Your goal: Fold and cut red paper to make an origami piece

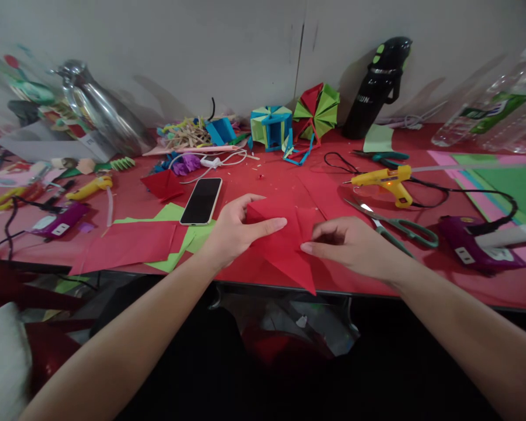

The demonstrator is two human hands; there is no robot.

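A folded piece of red paper (284, 240) is held between both hands above the front edge of the red table. My left hand (245, 225) pinches its upper left part, thumb flat on top and fingers behind. At the paper's right edge, my right hand (355, 242) grips it between thumb and forefinger. One pointed corner of the paper hangs down toward the table edge. To the left lie red sheets (127, 248) over light green sheets (170, 263), with a phone (201, 202) beside them. Scissors (394, 225) rest right of my right hand.
A yellow glue gun (388, 181) with a lit orange light lies behind the scissors, its cord running to a purple power block (477, 245). Folded paper lanterns (272, 126), a black bottle (377, 88), a steel jug (100, 108) and plastic bottles (495, 111) stand along the wall.
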